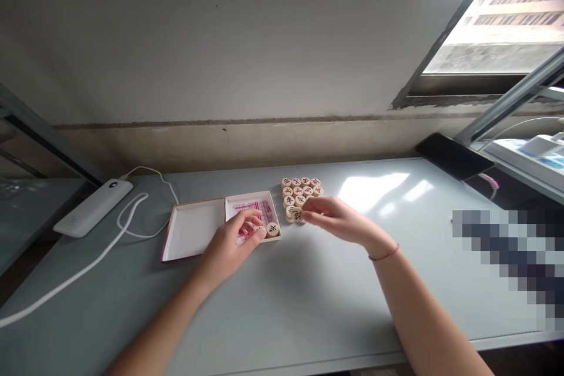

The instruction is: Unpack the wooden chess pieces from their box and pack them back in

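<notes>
Wooden Chinese chess pieces (298, 191) stand grouped in rows on the desk, with red characters at the back and dark ones in front. My right hand (337, 217) pinches a Chinese chess piece (292, 213) with a dark, blurred character at the group's front row; its fingers partly cover nearby pieces. My left hand (233, 241) reaches over the shallow white box (277, 211), thumb and fingers apart. Its thumb is close to a piece in the box; I cannot tell whether they touch. Another dark-lettered piece (272, 229) lies in the box's front right corner.
The box's lid (196, 229) lies hinged open on the left. A white power bank (94, 207) with a white cable (97, 261) rests farther left on the grey desk (282, 317). At the back right is a dark flat panel (453, 155). A wall (220, 41) stands behind.
</notes>
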A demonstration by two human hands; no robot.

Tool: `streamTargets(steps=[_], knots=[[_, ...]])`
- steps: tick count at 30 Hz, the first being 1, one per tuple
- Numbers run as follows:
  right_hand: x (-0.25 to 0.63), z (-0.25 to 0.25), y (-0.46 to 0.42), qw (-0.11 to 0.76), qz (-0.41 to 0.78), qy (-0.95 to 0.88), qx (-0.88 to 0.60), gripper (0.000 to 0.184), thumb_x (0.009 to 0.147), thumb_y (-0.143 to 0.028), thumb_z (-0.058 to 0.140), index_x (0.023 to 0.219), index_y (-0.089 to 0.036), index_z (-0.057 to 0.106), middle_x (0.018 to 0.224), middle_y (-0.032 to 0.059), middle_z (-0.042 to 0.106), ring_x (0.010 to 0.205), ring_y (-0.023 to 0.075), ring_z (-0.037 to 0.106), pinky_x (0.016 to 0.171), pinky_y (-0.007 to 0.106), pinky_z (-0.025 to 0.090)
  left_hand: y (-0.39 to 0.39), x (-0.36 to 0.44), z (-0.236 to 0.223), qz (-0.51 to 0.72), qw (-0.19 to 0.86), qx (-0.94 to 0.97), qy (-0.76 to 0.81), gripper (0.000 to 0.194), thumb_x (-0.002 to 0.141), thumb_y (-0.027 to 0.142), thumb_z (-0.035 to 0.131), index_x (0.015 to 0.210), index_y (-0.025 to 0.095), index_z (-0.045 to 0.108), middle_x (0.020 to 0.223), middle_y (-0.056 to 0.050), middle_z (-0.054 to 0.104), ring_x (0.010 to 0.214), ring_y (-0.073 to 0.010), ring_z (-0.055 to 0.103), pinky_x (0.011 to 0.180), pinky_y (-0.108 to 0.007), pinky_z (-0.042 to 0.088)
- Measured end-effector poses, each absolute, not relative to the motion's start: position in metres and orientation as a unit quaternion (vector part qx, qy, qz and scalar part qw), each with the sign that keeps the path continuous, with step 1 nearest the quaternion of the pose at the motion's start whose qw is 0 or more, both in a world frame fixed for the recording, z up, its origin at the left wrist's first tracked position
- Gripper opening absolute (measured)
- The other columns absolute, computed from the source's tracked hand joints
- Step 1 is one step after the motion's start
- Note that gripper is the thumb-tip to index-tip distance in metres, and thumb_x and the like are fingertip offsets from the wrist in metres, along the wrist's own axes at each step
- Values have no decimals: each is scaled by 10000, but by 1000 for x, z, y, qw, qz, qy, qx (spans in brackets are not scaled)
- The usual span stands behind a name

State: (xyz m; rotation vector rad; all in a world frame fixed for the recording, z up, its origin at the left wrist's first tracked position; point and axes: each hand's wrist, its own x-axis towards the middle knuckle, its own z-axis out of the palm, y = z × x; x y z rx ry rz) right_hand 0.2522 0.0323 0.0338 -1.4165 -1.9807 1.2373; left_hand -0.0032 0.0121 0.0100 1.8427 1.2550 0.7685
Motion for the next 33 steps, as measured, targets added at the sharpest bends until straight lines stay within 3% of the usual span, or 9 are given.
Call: streamTargets(steps=[4,9,18,24,33], knots=[[281,31,42,148,423,-669,-592,297,826,-431,509,659,-186,486,645,-22,454,567,96,373,500,235,257,19,-14,10,234,221,817,478,227,913,329,485,1095,246,591,1087,-28,654,999,-208,621,867,-331,495],[290,17,48,73,443,-648,-616,254,788,-395,511,645,-185,502,631,-17,488,561,98,402,510,235,278,21,-15,2,189,149,857,455,248,911,327,500,1116,228,597,1107,-43,664,1028,-223,615,893,-366,479],[288,16,49,129,468,-641,-594,286,777,-433,539,646,-179,534,634,-1,497,577,111,427,501,238,301,19,-12,-4,173,143,870,440,238,892,359,536,1084,236,607,1060,-50,678,1007,-230,594,923,-390,417],[275,19,46,125,465,-669,-566,399,781,-561,559,667,-179,572,604,-2,518,535,105,412,471,244,296,18,-11,-5,177,140,869,441,227,890,334,532,1079,238,614,1037,-48,688,982,-234,599,914,-382,405],[261,7,45,112,339,-723,-591,382,772,-432,589,571,-214,347,559,-24,426,511,107,316,457,257,223,17,-8,-5,165,140,870,443,233,906,283,499,1118,231,580,1070,-50,680,994,-222,615,916,-378,395]])
